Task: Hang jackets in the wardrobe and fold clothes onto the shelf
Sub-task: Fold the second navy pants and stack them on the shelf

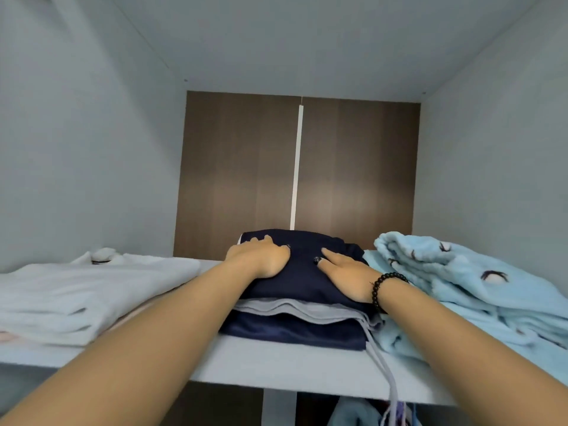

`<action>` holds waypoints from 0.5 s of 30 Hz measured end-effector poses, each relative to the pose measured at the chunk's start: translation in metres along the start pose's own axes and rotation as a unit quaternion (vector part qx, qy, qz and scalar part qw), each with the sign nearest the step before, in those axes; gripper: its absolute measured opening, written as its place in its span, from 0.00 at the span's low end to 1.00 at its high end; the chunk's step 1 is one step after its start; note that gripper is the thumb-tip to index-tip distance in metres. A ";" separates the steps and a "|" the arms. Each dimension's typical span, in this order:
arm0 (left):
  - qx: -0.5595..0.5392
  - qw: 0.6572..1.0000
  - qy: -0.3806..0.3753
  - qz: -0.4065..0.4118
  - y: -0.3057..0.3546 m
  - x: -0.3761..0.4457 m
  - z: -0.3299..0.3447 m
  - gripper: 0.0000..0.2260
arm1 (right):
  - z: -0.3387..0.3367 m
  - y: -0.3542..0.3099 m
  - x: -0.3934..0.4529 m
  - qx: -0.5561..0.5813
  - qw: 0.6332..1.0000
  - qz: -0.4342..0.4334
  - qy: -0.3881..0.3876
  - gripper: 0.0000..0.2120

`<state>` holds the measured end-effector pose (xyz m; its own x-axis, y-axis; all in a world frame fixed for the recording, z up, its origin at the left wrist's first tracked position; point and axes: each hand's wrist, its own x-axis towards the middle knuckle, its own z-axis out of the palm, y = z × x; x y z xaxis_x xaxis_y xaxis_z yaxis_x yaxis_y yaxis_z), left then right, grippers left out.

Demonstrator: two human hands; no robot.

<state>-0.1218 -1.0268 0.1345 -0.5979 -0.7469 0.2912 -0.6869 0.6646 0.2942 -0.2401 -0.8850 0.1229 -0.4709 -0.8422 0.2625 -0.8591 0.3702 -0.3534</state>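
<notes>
Soft, even light fills the wardrobe from our side, leaving the brown back panel (353,173) dimmer, with a pale sheen at its middle. We see faint shadows under the folded stack at the shelf (276,361) front edge. Wide-angle bending curves the walls; forearms blur near the bottom corners.

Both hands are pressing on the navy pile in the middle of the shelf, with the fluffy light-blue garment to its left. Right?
Not quite. The head view shows the light-blue garment to the right of the navy pile. Both the left hand and right hand do press on it.
</notes>
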 end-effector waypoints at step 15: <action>-0.320 0.915 0.238 0.065 -0.111 -0.243 -0.076 0.09 | 0.028 -0.088 -0.159 0.095 0.981 -0.033 0.165 0.19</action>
<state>0.1315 -0.9170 0.1003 -0.3042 -0.6667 0.6804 -0.1493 0.7388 0.6572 -0.0840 -0.7948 0.0867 -0.4811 -0.6771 0.5569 -0.8523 0.2125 -0.4779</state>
